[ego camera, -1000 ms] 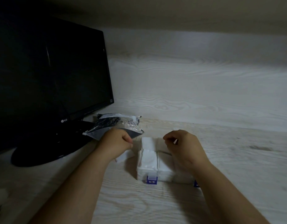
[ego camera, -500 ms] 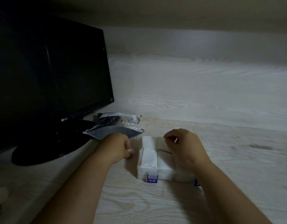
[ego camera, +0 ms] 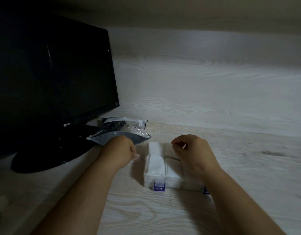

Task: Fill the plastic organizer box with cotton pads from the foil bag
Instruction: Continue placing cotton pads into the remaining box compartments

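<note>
Two curled hands, left hand [ego camera: 118,152] and right hand [ego camera: 195,154], hover by the organizer box [ego camera: 173,183] at lower centre; whether they hold anything is unclear.

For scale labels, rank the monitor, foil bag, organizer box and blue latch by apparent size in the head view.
monitor
foil bag and organizer box: too alike to rank
blue latch

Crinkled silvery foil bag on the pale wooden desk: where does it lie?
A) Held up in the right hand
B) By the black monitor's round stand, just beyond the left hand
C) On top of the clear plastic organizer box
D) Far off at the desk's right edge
B: the crinkled silvery foil bag lies flat by the black monitor's round stand, with the left hand just in front of it.
</note>
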A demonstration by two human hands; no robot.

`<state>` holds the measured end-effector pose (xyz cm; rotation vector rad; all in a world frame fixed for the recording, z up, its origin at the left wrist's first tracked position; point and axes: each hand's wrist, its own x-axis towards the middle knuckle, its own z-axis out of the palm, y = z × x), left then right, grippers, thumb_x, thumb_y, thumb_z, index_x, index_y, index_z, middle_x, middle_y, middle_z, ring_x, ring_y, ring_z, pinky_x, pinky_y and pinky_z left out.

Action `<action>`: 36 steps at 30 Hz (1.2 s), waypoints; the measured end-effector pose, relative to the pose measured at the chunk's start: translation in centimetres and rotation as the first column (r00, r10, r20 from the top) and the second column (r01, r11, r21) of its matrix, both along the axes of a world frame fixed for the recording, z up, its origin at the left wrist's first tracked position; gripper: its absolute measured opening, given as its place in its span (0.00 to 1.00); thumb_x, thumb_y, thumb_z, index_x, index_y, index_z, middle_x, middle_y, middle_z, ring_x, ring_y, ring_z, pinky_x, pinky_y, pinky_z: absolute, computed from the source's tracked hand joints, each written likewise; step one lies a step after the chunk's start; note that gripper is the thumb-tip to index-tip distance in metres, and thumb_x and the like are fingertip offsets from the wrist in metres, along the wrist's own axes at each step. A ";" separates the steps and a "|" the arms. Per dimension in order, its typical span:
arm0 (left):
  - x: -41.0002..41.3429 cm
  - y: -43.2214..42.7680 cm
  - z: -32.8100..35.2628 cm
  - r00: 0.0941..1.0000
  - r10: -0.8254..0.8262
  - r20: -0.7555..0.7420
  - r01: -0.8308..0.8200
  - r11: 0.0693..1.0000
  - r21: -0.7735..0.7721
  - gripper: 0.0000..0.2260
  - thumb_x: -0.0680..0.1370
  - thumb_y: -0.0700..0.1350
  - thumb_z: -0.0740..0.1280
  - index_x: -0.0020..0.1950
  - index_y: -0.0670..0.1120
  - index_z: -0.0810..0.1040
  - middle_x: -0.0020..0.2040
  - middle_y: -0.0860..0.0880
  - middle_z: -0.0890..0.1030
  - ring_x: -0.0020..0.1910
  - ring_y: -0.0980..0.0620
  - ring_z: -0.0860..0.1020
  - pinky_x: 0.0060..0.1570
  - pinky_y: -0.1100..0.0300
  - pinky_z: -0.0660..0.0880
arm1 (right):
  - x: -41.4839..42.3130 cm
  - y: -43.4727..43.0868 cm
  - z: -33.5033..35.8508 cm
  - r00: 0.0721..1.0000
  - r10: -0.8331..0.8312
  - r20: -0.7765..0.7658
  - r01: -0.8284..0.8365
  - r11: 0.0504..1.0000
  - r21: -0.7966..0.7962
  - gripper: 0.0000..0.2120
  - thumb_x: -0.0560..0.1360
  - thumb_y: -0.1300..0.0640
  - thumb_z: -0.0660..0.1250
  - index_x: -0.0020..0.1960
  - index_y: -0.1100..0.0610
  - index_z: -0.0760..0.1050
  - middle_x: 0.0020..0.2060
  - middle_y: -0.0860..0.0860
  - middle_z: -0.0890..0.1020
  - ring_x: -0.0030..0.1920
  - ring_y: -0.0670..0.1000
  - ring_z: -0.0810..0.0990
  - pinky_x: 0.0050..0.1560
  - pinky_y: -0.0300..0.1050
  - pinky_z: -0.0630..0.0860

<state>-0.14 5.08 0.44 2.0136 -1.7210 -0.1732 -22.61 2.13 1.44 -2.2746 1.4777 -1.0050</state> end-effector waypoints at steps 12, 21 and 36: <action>-0.2 -0.6 0.2 0.976 0.004 -0.215 -0.059 0.967 -0.249 0.04 0.73 0.45 0.74 0.39 0.52 0.83 0.36 0.55 0.82 0.38 0.55 0.79 0.43 0.60 0.76 | 0.1 0.0 0.1 1.000 0.003 0.012 -0.003 1.000 0.005 0.08 0.76 0.56 0.67 0.51 0.49 0.83 0.42 0.42 0.81 0.38 0.39 0.75 0.39 0.26 0.66; -1.9 -0.7 1.3 0.818 -0.131 -0.560 -0.150 0.891 -0.428 0.02 0.75 0.41 0.71 0.46 0.46 0.83 0.39 0.56 0.81 0.39 0.62 0.78 0.39 0.73 0.72 | 0.4 0.2 0.5 0.988 -0.001 0.151 -0.003 1.000 0.025 0.06 0.76 0.55 0.69 0.52 0.47 0.81 0.40 0.40 0.80 0.38 0.38 0.76 0.38 0.25 0.68; -4.6 0.0 1.9 0.503 -0.245 -0.829 0.045 0.965 -0.258 0.05 0.78 0.38 0.66 0.49 0.46 0.81 0.36 0.48 0.83 0.28 0.59 0.75 0.27 0.65 0.70 | 1.6 1.5 1.4 0.895 0.098 0.435 -0.189 0.967 0.172 0.08 0.74 0.52 0.71 0.45 0.49 0.72 0.38 0.46 0.85 0.33 0.45 0.79 0.34 0.40 0.73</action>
